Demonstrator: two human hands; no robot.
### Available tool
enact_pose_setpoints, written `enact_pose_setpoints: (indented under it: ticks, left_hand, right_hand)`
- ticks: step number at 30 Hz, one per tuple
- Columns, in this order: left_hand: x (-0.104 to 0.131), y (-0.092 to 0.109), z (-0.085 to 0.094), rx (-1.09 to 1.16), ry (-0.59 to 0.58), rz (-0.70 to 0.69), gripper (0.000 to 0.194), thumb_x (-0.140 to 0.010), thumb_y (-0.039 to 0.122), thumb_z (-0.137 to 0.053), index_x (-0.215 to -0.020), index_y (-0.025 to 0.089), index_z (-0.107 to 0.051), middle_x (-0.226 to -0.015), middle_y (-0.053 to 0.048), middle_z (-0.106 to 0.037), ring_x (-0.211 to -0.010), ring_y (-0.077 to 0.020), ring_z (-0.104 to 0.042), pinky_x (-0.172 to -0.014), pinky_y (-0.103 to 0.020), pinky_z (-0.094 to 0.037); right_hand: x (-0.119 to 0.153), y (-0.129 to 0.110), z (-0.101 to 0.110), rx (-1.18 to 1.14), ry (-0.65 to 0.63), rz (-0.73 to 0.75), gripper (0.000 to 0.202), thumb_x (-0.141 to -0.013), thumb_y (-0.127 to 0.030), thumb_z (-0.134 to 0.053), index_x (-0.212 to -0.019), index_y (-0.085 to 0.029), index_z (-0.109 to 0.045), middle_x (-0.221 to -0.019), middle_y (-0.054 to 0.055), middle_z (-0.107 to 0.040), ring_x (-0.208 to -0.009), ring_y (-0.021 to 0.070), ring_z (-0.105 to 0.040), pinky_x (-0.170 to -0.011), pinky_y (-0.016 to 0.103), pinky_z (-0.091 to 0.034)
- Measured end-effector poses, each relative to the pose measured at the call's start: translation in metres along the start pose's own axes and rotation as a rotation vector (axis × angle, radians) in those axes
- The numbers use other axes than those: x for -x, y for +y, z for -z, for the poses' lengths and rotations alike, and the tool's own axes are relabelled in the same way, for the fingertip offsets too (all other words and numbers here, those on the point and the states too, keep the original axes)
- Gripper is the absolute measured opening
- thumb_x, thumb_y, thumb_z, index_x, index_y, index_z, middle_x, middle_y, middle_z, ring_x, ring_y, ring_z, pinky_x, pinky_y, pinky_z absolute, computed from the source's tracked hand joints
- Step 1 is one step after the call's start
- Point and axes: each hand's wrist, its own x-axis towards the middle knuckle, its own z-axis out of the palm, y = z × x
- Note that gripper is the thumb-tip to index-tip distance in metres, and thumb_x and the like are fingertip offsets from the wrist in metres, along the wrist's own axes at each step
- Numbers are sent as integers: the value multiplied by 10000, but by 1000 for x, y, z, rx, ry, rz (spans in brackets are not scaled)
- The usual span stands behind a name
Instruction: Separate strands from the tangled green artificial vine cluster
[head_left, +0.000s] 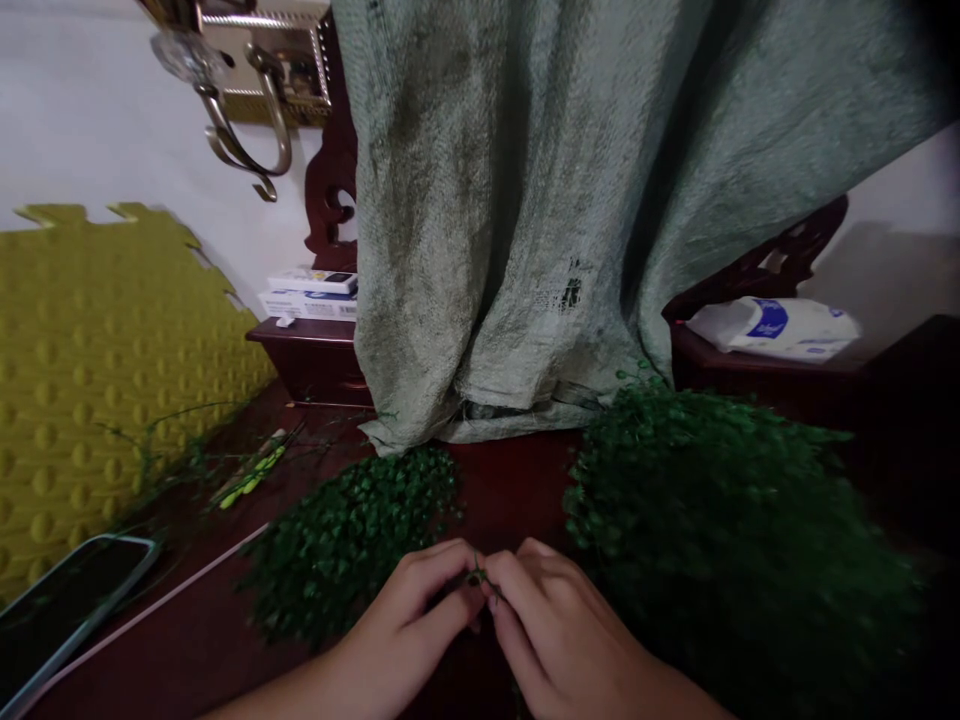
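Observation:
My left hand (424, 620) and my right hand (551, 620) meet at the bottom centre, fingertips almost touching. Between them they pinch a small green sprig (477, 576); both hands are closed on it. A pile of small green foliage (352, 535) lies just beyond and left of my left hand. On the right, a larger, bushier heap of green foliage (720, 530) spreads beside my right hand. Both piles rest on a dark red wooden surface (510, 490).
A grey-green woven cloth (517, 220) hangs behind. At left are a phone (67, 610), a pink cable (165, 597), yellow-green-handled tool (253, 475), loose stems and a yellow mat (105, 370). Boxes (311, 303) and a tissue pack (787, 328) sit on ledges.

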Motion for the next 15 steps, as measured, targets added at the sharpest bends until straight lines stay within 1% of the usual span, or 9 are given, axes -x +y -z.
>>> enact_pose_setpoints:
  ticks: [3, 7, 10, 13, 15]
  left_hand:
    - [0, 0, 0, 105, -15, 47, 239, -863, 350, -482, -706, 196, -575, -700, 8, -553, -751, -185, -539, -730, -283, -401]
    - [0, -3, -1, 223, -46, 95, 212, -836, 321, -495, -692, 194, -586, -695, 12, -573, -760, -181, -538, -739, -273, -392]
    - [1, -2, -2, 255, -34, 83, 243, -847, 312, -483, -661, 192, -582, -698, 9, -572, -765, -177, -536, -742, -269, -390]
    - [0, 0, -2, 256, -55, 56, 261, -876, 339, -492, -696, 186, -605, -680, 17, -563, -723, -165, -533, -702, -262, -398]
    - [0, -1, -3, 271, -53, 55, 239, -873, 335, -520, -720, 181, -619, -678, 22, -567, -703, -154, -531, -681, -255, -401]
  right_hand:
    - [2, -1, -1, -10, 33, -22, 193, -858, -63, -387, -900, -210, -506, -699, 21, -626, -651, 196, -625, -771, 340, -498]
    - [4, -3, -2, -30, 75, -19, 202, -830, -65, -404, -890, -225, -512, -670, -6, -610, -624, 178, -622, -747, 300, -489]
    - [4, -3, -2, -54, 65, -25, 212, -814, -56, -430, -889, -232, -522, -676, -16, -621, -625, 169, -631, -736, 283, -480]
    - [4, -2, -3, -77, 61, -11, 236, -782, -44, -437, -889, -236, -524, -664, -27, -628, -611, 166, -627, -720, 282, -471]
    - [3, -1, -4, -87, 62, 3, 239, -787, -43, -423, -890, -233, -523, -657, -26, -631, -597, 166, -620, -704, 288, -466]
